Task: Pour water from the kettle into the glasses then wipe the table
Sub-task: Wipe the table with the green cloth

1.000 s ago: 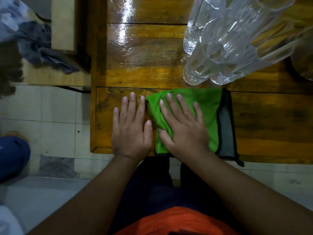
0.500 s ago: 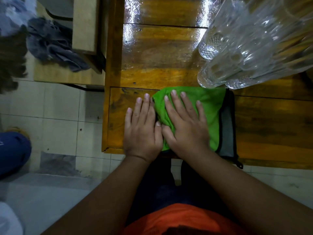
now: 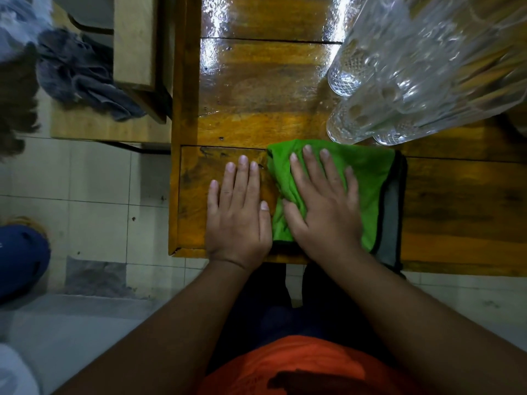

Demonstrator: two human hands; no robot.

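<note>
Green cloth (image 3: 368,178) lies at the near edge of the wooden table (image 3: 456,201), centre frame, partly covered by the right hand (image 3: 322,206) pressed flat on it, fingers spread. Left hand (image 3: 238,212) rests flat on bare wood just beside it, fingers together. Glasses (image 3: 399,81) at upper right are cut off by the frame and blur together; their count is unclear.

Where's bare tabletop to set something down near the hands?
Free: the wet-looking planks beyond the left hand, bordered by the table edge on the left and the glasses on the right; also the dark plank right of the green cloth. Crowded: the far-right area, packed with glasses, just beyond the right hand.
</note>
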